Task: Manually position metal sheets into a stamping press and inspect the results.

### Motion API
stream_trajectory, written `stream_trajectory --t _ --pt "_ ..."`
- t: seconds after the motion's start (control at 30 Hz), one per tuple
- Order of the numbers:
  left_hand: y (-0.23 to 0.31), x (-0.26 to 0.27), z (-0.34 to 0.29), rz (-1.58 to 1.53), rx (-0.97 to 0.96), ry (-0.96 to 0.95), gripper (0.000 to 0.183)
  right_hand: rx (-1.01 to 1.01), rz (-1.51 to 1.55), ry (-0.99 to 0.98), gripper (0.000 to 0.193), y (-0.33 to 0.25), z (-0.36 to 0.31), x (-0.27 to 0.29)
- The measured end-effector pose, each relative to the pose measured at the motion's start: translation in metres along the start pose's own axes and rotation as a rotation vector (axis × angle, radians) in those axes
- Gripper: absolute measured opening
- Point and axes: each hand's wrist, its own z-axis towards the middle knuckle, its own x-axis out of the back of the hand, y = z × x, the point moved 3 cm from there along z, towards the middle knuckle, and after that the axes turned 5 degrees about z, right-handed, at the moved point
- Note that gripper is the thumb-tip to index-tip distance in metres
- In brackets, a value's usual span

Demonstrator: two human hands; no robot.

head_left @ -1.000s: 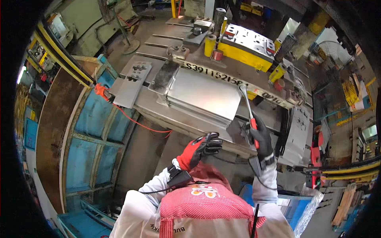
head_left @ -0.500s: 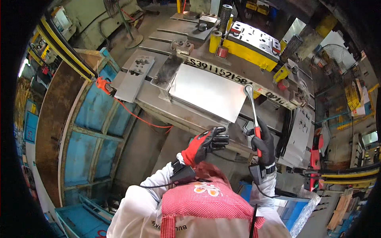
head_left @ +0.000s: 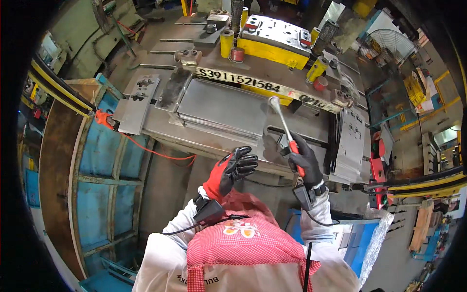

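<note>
My right hand (head_left: 305, 160), in a black glove, is wrapped round the red handle of a ratchet wrench (head_left: 286, 127). The wrench tilts up and to the left, its round head over the right end of a stack of grey metal sheets (head_left: 221, 104). My left hand (head_left: 234, 170), in a red and black glove, hovers in front of the bench's near edge with its fingers spread and nothing in it. The stack lies against the long front face of a steel die base (head_left: 262, 86) with black markings.
A yellow-sided die block (head_left: 272, 51) and yellow posts (head_left: 226, 44) rise behind. Stacked, cut sheet parts lie on the right (head_left: 351, 146) and left (head_left: 139, 104). A blue-panelled frame (head_left: 99, 160) stands at left, with an orange cable (head_left: 160, 155) hanging beside it. Yellow-black guards (head_left: 428, 184) reach in at right.
The view has shifted, so the bench sits further left. The top sheet looks darker, without the bright glare. Both hands stay near the bench, the wrench still in my right.
</note>
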Motion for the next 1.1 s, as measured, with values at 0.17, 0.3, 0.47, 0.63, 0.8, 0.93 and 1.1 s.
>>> stream_trajectory --t 0.17,0.3,0.47,0.63,0.8,0.93,1.1 --pt "0.002 -0.001 -0.01 0.036 0.007 0.028 0.059 -0.068 0.061 -0.027 0.064 -0.008 -0.003 -0.011" --pt "0.0 0.004 -0.014 -0.017 0.037 0.051 0.059 0.028 -0.013 0.026 0.06 -0.012 -0.004 -0.015" --pt "0.006 0.005 -0.019 0.002 -0.032 0.031 0.057 0.031 0.051 0.02 0.059 -0.01 -0.009 -0.019" --pt "0.008 0.008 -0.02 -0.027 0.006 0.046 0.054 0.055 -0.016 0.034 0.061 -0.012 -0.007 -0.024" --pt "0.002 0.016 -0.01 -0.119 -0.025 0.042 0.049 0.071 -0.007 0.091 0.07 -0.016 -0.006 -0.027" --pt "0.0 0.014 -0.015 -0.139 0.023 0.054 0.047 0.208 0.151 0.122 0.065 -0.021 -0.005 -0.011" --pt "-0.005 0.016 -0.016 -0.167 0.04 0.059 0.047 0.062 0.084 0.076 0.066 -0.01 -0.003 -0.033"
